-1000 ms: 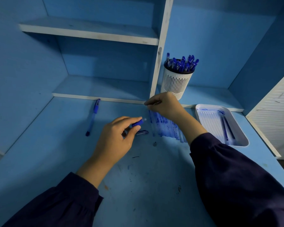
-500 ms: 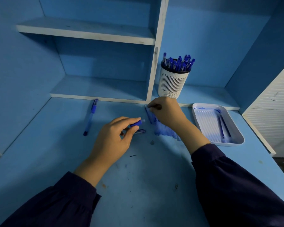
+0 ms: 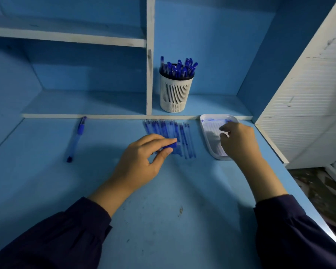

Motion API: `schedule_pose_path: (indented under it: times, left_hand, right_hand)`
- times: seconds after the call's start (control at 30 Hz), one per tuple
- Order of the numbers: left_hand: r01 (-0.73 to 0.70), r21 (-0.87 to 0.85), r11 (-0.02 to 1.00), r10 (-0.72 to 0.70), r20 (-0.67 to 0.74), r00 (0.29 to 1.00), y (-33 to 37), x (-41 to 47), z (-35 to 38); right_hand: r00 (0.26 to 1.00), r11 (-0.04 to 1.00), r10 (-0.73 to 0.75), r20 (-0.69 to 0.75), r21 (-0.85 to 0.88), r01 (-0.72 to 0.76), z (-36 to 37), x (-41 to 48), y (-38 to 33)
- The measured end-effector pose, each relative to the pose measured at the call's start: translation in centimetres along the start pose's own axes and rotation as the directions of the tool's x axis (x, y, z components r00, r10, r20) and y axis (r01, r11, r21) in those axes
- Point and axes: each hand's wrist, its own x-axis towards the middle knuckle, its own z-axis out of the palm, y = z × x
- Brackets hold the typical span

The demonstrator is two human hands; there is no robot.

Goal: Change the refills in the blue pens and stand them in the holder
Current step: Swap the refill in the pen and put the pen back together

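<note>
The thumb and index fingers of the left hand pinch a short blue pen barrel. Its free end points to the right, a little above the tabletop. Under and beyond this hand a row of blue refills lies on the tabletop, side by side, each with its long axis running from near to far.

The right hand hangs over the white tray, with its fingers curled and the thumb close to the index finger. Whether something thin is already between them I cannot tell, because the hand hides its own fingertips. The pale refills in the tray also lie near to far, so they are crosswise to the barrel in the left hand.

I judge that the coming move depends on this: the right hand is clearly the nearer one to the tray, and a refill taken from there must be turned about a quarter and brought to the left, so that it meets the open end of the barrel.

The holder stands on the low shelf far behind the row, already full of blue pens. One whole pen lies well apart on the left, near to far.
</note>
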Motion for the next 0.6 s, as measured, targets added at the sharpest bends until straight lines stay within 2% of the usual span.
schedule_pose_path:
  times: [0.2, 0.27, 0.4, 0.6]
  left_hand:
    - [-0.017, 0.019, 1.0, 0.017, -0.021, 1.0, -0.9, 1.4, 0.5]
    - [-0.011, 0.014, 1.0, 0.012, -0.016, 1.0, -1.0, 1.3, 0.6]
    - [-0.006, 0.001, 1.0, 0.006, -0.005, 1.0, -1.2, 1.2, 0.7]
    - [0.017, 0.005, 1.0, -0.017, 0.012, 1.0, -1.3, 1.1, 0.7]
  right_hand:
    - [0.998, 0.994, 0.053, 0.024, -0.098, -0.05, -0.1, -0.4, 1.1]
    - [0.998, 0.998, 0.041, 0.037, -0.058, -0.039, 0.2, -0.3, 1.3]
    - [0.999, 0.996, 0.03, -0.029, 0.085, -0.027, 0.5, -0.2, 1.5]
    - [0.999, 0.997, 0.033, 0.015, 0.062, -0.033, 0.7, 0.2, 2.0]
